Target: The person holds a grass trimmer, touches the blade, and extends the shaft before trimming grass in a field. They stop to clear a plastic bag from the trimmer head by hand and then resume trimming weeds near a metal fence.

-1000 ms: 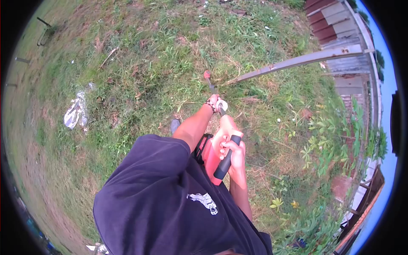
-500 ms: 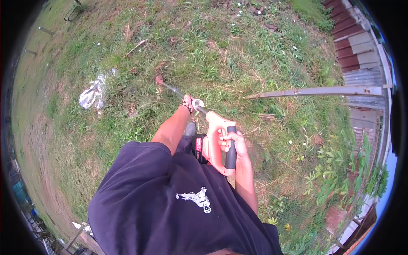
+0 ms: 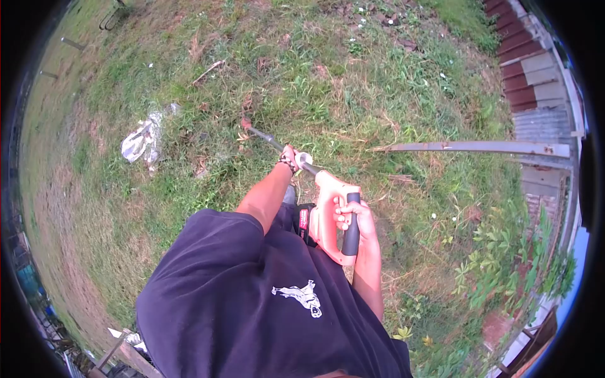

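Observation:
A long-shafted trimmer-like tool with an orange-pink body (image 3: 327,217) slants from the torso up and left over the grass. My left hand (image 3: 288,157), with a beaded band at the wrist, is wrapped round its dark shaft (image 3: 310,167) beside a white ring-shaped part (image 3: 304,160). On the rear black grip (image 3: 351,234), my right hand (image 3: 356,217) is closed, fingers curled through the handle opening. The reddish far end (image 3: 246,123) of the tool is low over the grass; its exact contact with the ground is unclear. A black part with a red label (image 3: 304,219) sits beside the body.
A crumpled white sheet or bag (image 3: 144,142) lies on the grass at the left. From the right, a long metal beam (image 3: 472,147) reaches inward beside a corrugated metal wall (image 3: 542,126). Leafy plants (image 3: 498,258) grow at lower right. A dry stick (image 3: 208,72) lies farther ahead.
The whole view has shifted slightly. Against the ground, the tool and both hands have moved a little to the right, with both grips unchanged.

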Demonstrator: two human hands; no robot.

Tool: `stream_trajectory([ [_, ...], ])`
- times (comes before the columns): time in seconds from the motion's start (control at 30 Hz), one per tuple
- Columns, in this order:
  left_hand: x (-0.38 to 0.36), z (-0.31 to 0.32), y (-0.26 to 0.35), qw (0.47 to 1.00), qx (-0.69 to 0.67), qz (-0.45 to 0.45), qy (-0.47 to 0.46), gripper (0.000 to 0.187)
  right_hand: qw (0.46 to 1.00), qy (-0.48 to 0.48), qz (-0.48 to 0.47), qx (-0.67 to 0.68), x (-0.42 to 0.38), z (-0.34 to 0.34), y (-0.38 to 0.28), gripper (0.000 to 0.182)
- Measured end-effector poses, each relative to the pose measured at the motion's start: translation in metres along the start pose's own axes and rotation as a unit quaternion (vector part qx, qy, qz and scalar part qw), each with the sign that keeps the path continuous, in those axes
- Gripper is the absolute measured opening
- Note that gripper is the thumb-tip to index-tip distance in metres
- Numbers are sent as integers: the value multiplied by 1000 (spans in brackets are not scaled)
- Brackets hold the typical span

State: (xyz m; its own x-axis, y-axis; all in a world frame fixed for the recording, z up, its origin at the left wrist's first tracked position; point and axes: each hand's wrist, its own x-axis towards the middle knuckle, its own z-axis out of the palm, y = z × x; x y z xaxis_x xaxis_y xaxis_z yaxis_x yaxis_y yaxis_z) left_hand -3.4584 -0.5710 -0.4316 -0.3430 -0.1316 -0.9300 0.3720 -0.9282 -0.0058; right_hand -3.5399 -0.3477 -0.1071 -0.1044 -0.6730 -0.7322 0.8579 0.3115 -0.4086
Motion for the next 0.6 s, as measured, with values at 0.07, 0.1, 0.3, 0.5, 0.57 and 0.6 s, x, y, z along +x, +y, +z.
stream_trajectory([
  [0.07, -4, 0, -3, 1000, -20, 2, 15, 34, 998, 18, -7, -52, -1, 1, -5, 28],
  [0.1, -6, 4, -6, 999, -24, 14, 34, 35, 998, 1, -12, -58, -3, 2, -11, 29],
  [0.3, -87, 55, -73, 997, -67, 7, 31, 36, 975, 26, -22, -220, -76, -14, -61, 36],
  [0.5, -123, 74, -173, 995, -57, -73, 36, 37, 969, 141, -51, -196, -179, -27, -55, 35],
  [0.57, -136, 88, -190, 994, 4, -106, 33, 36, 963, 120, -110, -213, -193, -41, -36, 38],
  [0.6, -138, 95, -198, 992, 36, -120, 29, 35, 959, 108, -142, -222, -198, -48, -30, 40],
])
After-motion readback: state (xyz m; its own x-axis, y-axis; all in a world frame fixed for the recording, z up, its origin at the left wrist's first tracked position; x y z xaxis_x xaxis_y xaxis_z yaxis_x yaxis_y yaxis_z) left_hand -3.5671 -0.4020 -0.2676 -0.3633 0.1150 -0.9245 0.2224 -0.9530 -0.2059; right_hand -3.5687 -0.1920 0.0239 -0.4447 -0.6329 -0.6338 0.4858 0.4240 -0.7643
